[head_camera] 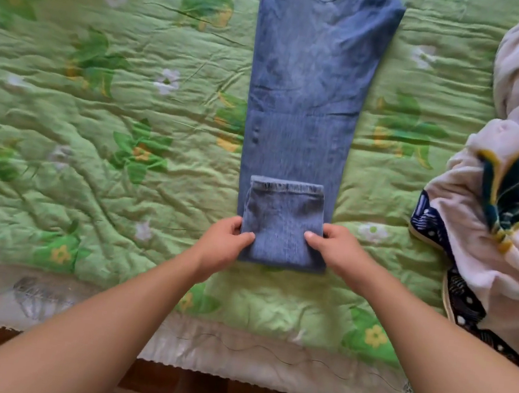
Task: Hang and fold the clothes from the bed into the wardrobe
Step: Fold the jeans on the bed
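Observation:
A pair of blue jeans (311,71) lies flat along the green floral quilt (98,109), legs stacked one on the other and waist at the far end. The hem end (283,219) is folded back over the legs near me. My left hand (223,244) pinches the left edge of this fold, thumb on top. My right hand (338,249) pinches its right edge the same way.
A heap of pale pink fabric with a dark blue and yellow print (515,197) lies at the right, over a navy dotted cloth (457,288). The bed's near edge shows a grey-white sheet border (231,351) above a dark wooden floor.

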